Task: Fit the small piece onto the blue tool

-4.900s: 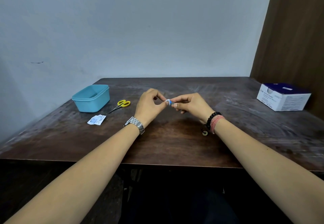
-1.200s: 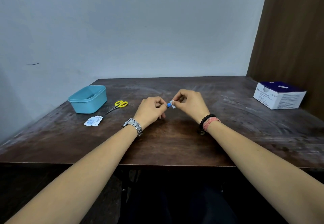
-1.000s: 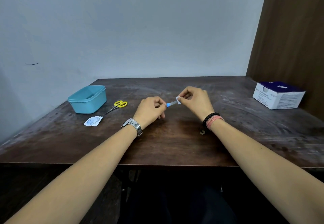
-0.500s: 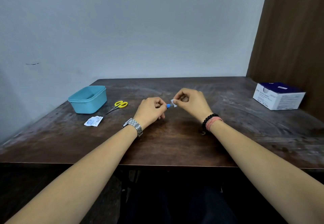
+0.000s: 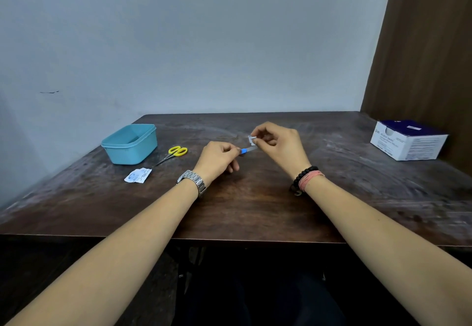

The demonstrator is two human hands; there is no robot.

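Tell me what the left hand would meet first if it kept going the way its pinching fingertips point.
Probably the right hand, which pinches a white pad just beyond the blue-ended piece that the left hand holds; depth is unclear.

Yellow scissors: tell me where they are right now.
In the head view the yellow scissors lie on the table, left of the left hand, just right of the teal container and behind the torn white packet.
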